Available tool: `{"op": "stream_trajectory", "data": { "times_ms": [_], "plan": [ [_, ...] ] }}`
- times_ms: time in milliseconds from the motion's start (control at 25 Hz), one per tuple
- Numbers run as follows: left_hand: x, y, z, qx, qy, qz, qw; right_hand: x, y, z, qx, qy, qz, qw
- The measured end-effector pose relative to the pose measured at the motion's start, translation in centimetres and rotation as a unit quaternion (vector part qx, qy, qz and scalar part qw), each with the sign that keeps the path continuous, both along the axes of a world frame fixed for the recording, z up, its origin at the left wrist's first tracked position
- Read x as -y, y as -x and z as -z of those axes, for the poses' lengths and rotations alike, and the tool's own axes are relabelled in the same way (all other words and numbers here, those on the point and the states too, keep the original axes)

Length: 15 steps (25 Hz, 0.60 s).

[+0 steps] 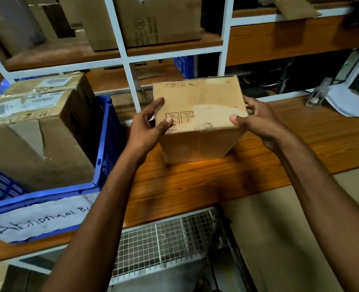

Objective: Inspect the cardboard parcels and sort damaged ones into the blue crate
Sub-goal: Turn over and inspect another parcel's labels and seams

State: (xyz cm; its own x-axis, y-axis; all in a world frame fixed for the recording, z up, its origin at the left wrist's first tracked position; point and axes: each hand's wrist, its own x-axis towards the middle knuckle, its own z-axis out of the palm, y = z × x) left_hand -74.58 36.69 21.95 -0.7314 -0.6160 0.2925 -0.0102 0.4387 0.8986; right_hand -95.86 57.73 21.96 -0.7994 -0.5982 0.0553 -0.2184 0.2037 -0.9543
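A small brown cardboard parcel (197, 102) stands on the wooden table (195, 182), its top face scuffed and patched with tape. My left hand (148, 125) holds its left edge, thumb on the top face and fingers down the side. My right hand (256, 120) grips the right edge the same way, thumb on top. To the left stands the blue crate (109, 140) with a paper label reading "Abnormal B...". Inside it sits a large parcel (33, 127) with a torn, cracked front face.
White metal shelving (130, 81) rises behind the table, holding more cardboard boxes (157, 20) on wooden shelves. Papers (347, 102) and a clear stand lie at the back right. A wire mesh cage (166, 243) sits below the table's front edge.
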Motion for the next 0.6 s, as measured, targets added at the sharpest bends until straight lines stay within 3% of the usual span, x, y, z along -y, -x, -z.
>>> {"op": "stream_trajectory", "data": {
  "times_ms": [200,600],
  "plan": [
    [0.3,0.4,0.4,0.003,-0.018,0.027,0.999,-0.5,0.9,1.1,0.022,0.034,-0.008,0.999],
    [-1.2,1.5,3.1,-0.043,-0.063,-0.043,0.996,1.1,0.1,3.5,-0.008,0.078,0.044,0.996]
  ]
}}
